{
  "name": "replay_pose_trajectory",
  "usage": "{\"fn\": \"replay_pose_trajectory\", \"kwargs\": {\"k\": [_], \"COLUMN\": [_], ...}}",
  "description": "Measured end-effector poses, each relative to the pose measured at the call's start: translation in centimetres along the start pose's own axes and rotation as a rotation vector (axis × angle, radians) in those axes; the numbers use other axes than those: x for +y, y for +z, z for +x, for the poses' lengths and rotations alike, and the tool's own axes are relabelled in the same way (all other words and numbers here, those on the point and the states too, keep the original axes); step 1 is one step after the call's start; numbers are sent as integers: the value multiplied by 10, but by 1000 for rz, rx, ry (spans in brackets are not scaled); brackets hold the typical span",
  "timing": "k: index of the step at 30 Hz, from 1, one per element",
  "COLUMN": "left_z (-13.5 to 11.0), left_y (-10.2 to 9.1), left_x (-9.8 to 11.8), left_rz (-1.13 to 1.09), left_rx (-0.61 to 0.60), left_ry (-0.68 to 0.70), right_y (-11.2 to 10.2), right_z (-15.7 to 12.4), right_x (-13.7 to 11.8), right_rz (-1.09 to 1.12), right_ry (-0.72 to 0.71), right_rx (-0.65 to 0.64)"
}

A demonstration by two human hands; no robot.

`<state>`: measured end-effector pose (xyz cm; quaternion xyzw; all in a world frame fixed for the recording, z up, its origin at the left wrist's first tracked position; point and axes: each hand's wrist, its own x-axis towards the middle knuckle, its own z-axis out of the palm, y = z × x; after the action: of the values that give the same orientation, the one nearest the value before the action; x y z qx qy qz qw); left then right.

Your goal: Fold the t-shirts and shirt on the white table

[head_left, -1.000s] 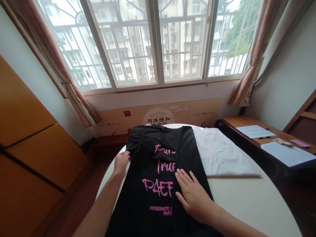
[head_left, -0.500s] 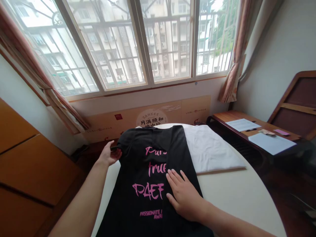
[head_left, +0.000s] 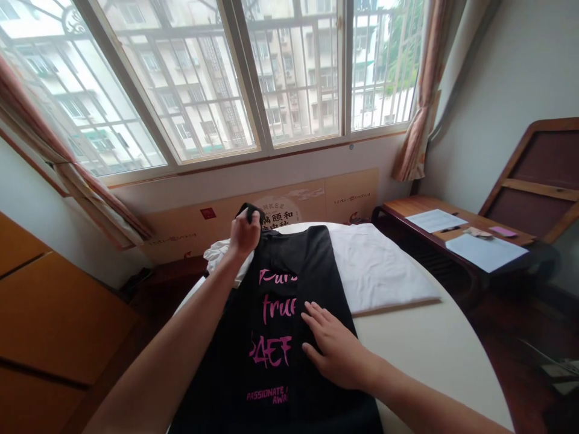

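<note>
A black T-shirt (head_left: 316,259) with pink lettering lies on the round white table (head_left: 434,355), its right side folded over so the print is partly covered. My left hand (head_left: 246,232) is closed around its left sleeve, lifting that edge above the table's far side. Flat on the folded part rests my right hand (head_left: 337,346), fingers spread a little. A folded white garment (head_left: 380,268) lies right of the shirt, touching or very close to it. Behind my left forearm, crumpled white cloth (head_left: 217,253) shows at the table's left edge.
On the right stands a wooden side table (head_left: 393,208) with paper sheets (head_left: 486,252) and a pink slip. A brown-framed chair back (head_left: 534,175) leans behind it. Orange-brown drawers (head_left: 45,313) are at the left. A printed cardboard panel (head_left: 181,223) stands below the barred window.
My left hand has raised the shirt's left sleeve and carried it inward to the right, uncovering the crumpled white cloth. The right hand stays on the fold. The view has shifted slightly.
</note>
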<state>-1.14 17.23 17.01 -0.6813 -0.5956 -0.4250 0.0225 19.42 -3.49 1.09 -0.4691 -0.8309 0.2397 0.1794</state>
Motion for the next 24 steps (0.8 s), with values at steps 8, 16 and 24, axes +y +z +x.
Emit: {"fn": "replay_pose_trajectory", "kwargs": {"k": [8, 16, 24], "left_z": [-28, -104, -204], "left_y": [125, 117, -39], "left_x": [72, 27, -19], "left_rz": [86, 112, 29], "left_rx": [-577, -778, -939], "left_ry": [86, 176, -186], "right_y": [-12, -22, -24], "right_z": [-4, -4, -5], "right_x": [18, 16, 20], "right_rz": [-1, -18, -79], "right_ry": [-19, -28, -54], "right_rx": [-11, 14, -49]}}
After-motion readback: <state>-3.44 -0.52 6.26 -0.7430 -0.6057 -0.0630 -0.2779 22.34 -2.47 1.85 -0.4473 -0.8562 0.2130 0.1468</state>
